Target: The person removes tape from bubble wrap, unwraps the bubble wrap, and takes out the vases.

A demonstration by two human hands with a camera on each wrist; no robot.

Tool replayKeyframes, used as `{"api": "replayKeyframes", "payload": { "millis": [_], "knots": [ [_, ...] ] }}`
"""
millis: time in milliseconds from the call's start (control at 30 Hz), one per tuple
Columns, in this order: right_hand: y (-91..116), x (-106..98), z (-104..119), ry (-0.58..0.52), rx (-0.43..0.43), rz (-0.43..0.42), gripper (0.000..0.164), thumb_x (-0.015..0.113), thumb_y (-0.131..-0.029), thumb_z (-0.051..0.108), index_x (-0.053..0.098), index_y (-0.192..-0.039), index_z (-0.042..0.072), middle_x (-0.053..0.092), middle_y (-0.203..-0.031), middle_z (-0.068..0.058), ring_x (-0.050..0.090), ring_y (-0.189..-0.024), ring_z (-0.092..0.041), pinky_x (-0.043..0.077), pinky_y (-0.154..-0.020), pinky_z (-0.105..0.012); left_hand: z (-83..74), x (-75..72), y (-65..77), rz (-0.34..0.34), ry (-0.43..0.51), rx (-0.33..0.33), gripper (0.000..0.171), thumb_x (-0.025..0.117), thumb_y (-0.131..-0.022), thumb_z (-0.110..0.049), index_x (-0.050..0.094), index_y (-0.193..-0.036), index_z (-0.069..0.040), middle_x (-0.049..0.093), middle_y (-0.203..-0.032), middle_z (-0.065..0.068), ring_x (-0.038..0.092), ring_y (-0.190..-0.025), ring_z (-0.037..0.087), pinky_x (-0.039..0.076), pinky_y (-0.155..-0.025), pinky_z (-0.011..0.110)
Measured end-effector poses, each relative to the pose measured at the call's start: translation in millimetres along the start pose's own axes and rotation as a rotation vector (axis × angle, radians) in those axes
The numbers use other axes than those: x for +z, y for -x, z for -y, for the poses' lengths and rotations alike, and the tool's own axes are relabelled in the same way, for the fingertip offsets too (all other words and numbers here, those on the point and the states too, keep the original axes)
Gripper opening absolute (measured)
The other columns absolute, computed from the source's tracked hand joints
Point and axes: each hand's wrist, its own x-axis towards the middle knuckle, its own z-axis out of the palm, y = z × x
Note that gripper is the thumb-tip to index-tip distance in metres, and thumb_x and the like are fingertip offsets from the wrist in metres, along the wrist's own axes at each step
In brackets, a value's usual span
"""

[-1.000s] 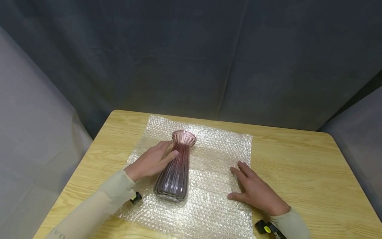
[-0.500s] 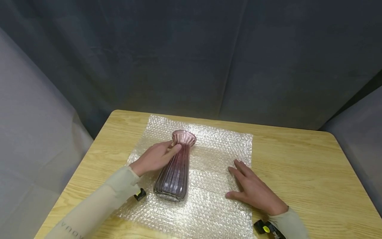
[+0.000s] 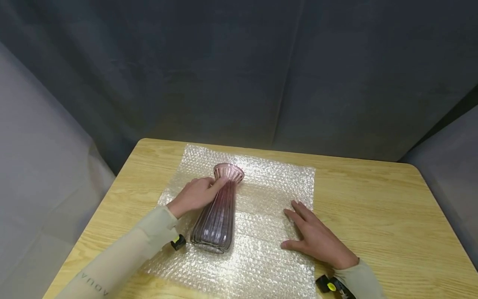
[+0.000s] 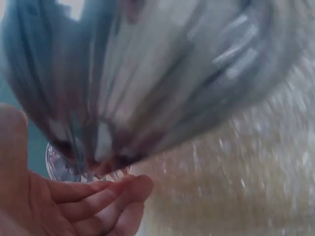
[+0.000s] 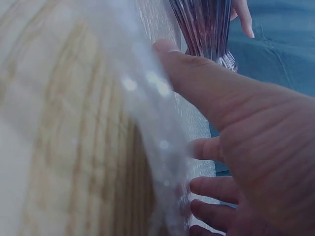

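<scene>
A ribbed glass vase (image 3: 215, 224), pink at its flared rim and smoky purple toward the base, lies on a sheet of bubble wrap (image 3: 269, 265). My left hand (image 3: 194, 195) grips the vase around its narrow neck, thumb on top; the fingers beneath are hidden in the head view. In the left wrist view the vase's body (image 4: 147, 73) fills the upper part, above my curled fingers (image 4: 108, 201). My right hand (image 3: 321, 238) rests at the right edge of the bubble wrap with fingers spread, holding nothing.
The wooden table (image 3: 384, 216) extends right of the bubble wrap. A dark curtain (image 3: 239, 74) hangs behind its far edge, with pale cloth (image 3: 45, 174) at the left and right sides. Each wrist carries a small black camera (image 3: 178, 242).
My left hand has slid up the vase toward the rim, and its thumb has closed over the neck. My right hand has shifted slightly left. The vase has barely moved.
</scene>
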Motion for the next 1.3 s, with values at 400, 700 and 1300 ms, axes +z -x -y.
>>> {"api": "replayKeyframes", "payload": {
  "millis": [400, 700, 1300],
  "knots": [
    [-1.0, 4.7, -0.7, 0.005, 0.004, -0.003, 0.097, 0.08, -0.081, 0.058, 0.044, -0.157, 0.008, 0.026, -0.17, -0.022, 0.025, -0.157, -0.047, 0.041, -0.117, -0.066, -3.3, 6.5, 2.0, 0.09, 0.161, -0.05, 0.085, 0.039, -0.096, -0.08, 0.057, -0.143, -0.012, 0.073, -0.124, 0.015, 0.074, -0.099, 0.026, 0.064, -0.086, 0.045],
    [-0.5, 4.0, -1.1, 0.006, -0.002, -0.012, 0.097, 0.081, -0.081, 0.058, 0.045, -0.156, 0.009, 0.027, -0.17, -0.022, 0.026, -0.156, -0.047, 0.041, -0.117, -0.066, 2.1, 7.5, 0.2, 0.134, 0.32, -0.05, 0.084, 0.064, -0.091, -0.069, 0.051, -0.149, -0.01, 0.067, -0.137, 0.016, 0.073, -0.111, 0.029, 0.062, -0.094, 0.049],
    [-1.2, 3.0, -2.8, -0.001, 0.012, -0.003, 0.097, 0.078, -0.081, 0.062, 0.045, -0.156, 0.008, 0.027, -0.17, -0.022, 0.026, -0.156, -0.048, 0.042, -0.116, -0.066, 7.1, 11.7, -1.9, 0.248, 0.613, -0.097, 0.073, 0.066, -0.095, -0.059, 0.055, -0.143, -0.004, 0.071, -0.125, 0.018, 0.075, -0.103, 0.028, 0.062, -0.095, 0.05]
  ]
}}
